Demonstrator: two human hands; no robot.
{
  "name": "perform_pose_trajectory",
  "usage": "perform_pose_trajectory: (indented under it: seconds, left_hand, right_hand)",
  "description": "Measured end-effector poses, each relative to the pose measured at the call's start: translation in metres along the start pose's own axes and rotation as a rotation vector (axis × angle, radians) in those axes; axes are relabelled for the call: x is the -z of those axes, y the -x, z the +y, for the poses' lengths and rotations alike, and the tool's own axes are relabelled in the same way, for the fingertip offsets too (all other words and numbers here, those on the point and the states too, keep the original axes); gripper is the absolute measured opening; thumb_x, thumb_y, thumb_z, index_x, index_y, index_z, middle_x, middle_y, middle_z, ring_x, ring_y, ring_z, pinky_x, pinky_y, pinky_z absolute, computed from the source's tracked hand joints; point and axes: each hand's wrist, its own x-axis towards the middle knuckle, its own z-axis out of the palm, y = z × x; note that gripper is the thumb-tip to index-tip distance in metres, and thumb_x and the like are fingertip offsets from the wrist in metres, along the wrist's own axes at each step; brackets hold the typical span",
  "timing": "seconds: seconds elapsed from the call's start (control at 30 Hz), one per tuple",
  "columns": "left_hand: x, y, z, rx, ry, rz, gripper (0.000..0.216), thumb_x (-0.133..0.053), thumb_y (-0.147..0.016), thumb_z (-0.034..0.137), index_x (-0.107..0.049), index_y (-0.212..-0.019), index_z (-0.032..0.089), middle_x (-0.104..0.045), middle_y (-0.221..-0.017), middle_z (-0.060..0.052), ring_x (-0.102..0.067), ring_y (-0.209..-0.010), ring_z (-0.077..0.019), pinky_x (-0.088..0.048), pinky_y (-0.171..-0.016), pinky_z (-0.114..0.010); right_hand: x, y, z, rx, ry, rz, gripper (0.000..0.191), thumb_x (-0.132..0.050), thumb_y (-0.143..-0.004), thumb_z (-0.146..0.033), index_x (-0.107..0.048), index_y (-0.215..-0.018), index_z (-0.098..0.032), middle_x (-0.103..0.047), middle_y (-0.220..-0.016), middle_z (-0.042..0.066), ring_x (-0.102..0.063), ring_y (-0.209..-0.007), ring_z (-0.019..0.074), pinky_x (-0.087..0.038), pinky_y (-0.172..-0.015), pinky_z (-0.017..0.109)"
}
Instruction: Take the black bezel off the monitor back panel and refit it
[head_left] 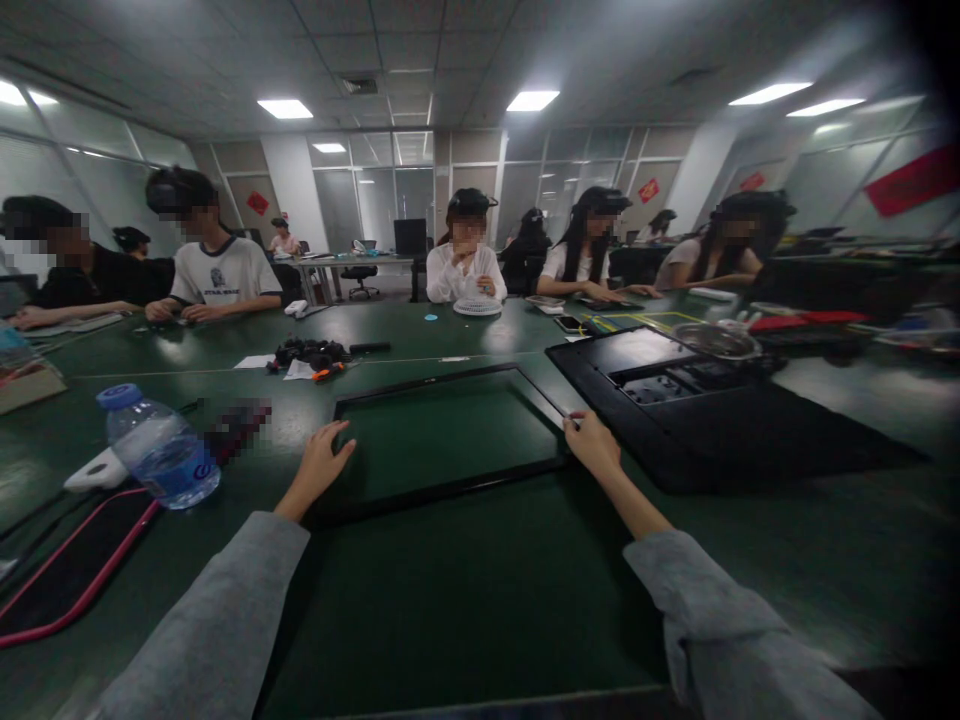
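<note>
A thin black rectangular frame (457, 487), like a bezel with nothing inside it, lies or is held just over the green table in front of me. My left hand (322, 465) is at the frame's left side, with thumb and fingers apart and the hand covering part of that bar. On the right side, my right hand (594, 447) has its fingers closed on the bar near the front right corner. The fingers hide that piece of the bar. Both forearms are in grey sleeves.
To the right lies a large black panel (750, 440) with a metal dish (716, 342) on it. A water bottle (161, 450) stands tilted at left beside a red-edged black pad (75, 560). Black parts (307, 355) lie beyond the frame. Several people sit around the table (465, 610).
</note>
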Motion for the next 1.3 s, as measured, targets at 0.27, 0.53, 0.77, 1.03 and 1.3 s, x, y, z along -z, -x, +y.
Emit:
perform_pose_trajectory:
  seconds: [0.27, 0.53, 0.77, 1.03, 1.3]
  left_hand:
    - [0.014, 0.034, 0.036, -0.139, -0.004, -0.203, 0.045, -0.054, -0.093, 0.059, -0.069, -0.122, 0.028, -0.067, -0.134, -0.007, -0.054, -0.131, -0.0298, -0.038, -0.112, -0.057]
    - [0.017, 0.044, 0.048, -0.143, -0.114, -0.385, 0.060, -0.049, -0.090, 0.072, -0.066, -0.129, 0.029, -0.058, -0.143, -0.011, -0.048, -0.136, -0.0360, -0.028, -0.112, -0.070]
    - [0.019, 0.045, 0.049, -0.226, -0.093, -0.499, 0.055, -0.066, -0.082, 0.068, -0.067, -0.126, 0.034, -0.054, -0.149, -0.009, -0.044, -0.140, -0.0380, -0.022, -0.112, -0.076]
    - [0.015, 0.043, 0.046, -0.208, -0.057, -0.358, 0.033, -0.072, -0.082, 0.057, -0.074, -0.098, 0.027, -0.069, -0.127, -0.004, -0.059, -0.123, -0.0298, -0.038, -0.109, -0.057]
    - [0.011, 0.036, 0.034, -0.095, -0.037, -0.245, 0.046, -0.066, -0.081, 0.067, -0.075, -0.102, 0.026, -0.075, -0.109, -0.007, -0.068, -0.103, -0.0296, -0.050, -0.090, -0.044]
  right_hand:
    - [-0.004, -0.003, 0.006, 0.039, 0.034, 0.022, 0.044, -0.047, -0.095, -0.035, -0.066, -0.129, -0.015, -0.073, -0.108, 0.016, -0.069, -0.103, 0.0296, -0.050, -0.084, 0.037]
    - [-0.012, -0.009, 0.022, 0.110, 0.173, 0.145, 0.040, -0.051, -0.092, -0.029, -0.073, -0.121, -0.010, -0.065, -0.117, 0.022, -0.063, -0.107, 0.0305, -0.049, -0.091, 0.040]
    - [-0.009, -0.001, 0.018, 0.075, 0.125, 0.157, 0.039, -0.052, -0.091, -0.030, -0.073, -0.120, -0.013, -0.063, -0.116, 0.020, -0.059, -0.108, 0.0304, -0.048, -0.091, 0.042]
    - [-0.013, -0.003, 0.018, 0.092, 0.045, 0.192, 0.040, -0.050, -0.088, -0.027, -0.072, -0.118, -0.013, -0.060, -0.110, 0.020, -0.057, -0.108, 0.0341, -0.047, -0.092, 0.048]
    - [0.001, -0.009, 0.022, 0.067, -0.082, 0.435, 0.043, -0.051, -0.084, -0.031, -0.067, -0.119, -0.011, -0.049, -0.129, 0.025, -0.044, -0.124, 0.0429, -0.043, -0.097, 0.060]
